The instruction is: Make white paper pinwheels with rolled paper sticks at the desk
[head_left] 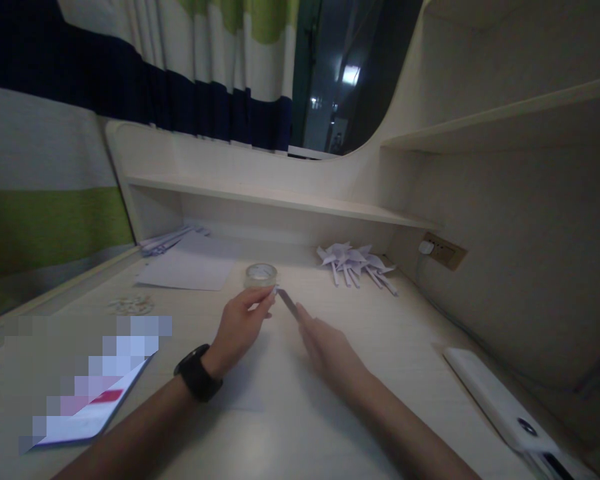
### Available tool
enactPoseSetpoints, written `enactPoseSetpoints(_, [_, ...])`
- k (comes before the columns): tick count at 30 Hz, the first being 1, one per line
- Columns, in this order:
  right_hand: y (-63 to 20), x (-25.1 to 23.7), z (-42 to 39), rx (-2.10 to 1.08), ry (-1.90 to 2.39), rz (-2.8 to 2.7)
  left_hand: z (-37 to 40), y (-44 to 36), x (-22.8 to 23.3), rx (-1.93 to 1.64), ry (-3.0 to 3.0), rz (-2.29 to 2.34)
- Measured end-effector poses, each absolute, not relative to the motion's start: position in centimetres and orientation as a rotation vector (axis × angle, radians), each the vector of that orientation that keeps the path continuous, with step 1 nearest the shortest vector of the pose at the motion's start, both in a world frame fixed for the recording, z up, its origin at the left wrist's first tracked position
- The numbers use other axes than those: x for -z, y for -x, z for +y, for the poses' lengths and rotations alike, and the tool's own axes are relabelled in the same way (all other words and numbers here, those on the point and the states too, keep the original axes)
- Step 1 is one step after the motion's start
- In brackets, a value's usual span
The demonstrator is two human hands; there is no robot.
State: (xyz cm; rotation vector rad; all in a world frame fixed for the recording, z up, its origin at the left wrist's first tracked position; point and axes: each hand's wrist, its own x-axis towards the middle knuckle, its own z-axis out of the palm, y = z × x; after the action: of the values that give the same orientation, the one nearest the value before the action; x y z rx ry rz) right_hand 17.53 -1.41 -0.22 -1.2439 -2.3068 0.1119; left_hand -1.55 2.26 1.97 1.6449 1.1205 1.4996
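Observation:
Above the middle of the desk, my left hand (pixel 245 323) pinches a small whitish piece (pixel 275 290) between thumb and fingertips; it is too small to name. My right hand (pixel 327 347) is closed around a thin dark blade-like tool (pixel 289 304), with its handle hidden in the fingers. The tip of that tool meets or almost meets the whitish piece. Just behind my left fingertips lies a roll of clear tape (pixel 261 272). Several white paper pinwheels (pixel 350 257) on rolled paper sticks lie together farther back on the right.
White paper sheets (pixel 190 263) and folded paper strips (pixel 167 241) lie at the back left. Small pale bits (pixel 131 305) are piled before them, near a lit tablet (pixel 87 417). A white device (pixel 495 397) stands at right, below a wall socket (pixel 446 251) with a plugged-in cable.

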Motion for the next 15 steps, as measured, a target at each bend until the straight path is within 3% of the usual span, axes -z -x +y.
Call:
enactPoseSetpoints(4, [-17.1,0.3,-1.6,-0.222,1.162,-2.225,2.3,1.7,-1.6,-1.538,-1.766,1.14])
enactPoseSetpoints(11, [-17.9,0.5,-1.6,0.208,1.445,-2.473,2.3,2.0,-1.6,-1.493,-1.982,1.237])
enactPoseSetpoints(15, [-17.4,-0.4,-2.2,-0.063,1.291,-2.347,2.0,2.1,-1.7,-1.494,-2.104,1.282])
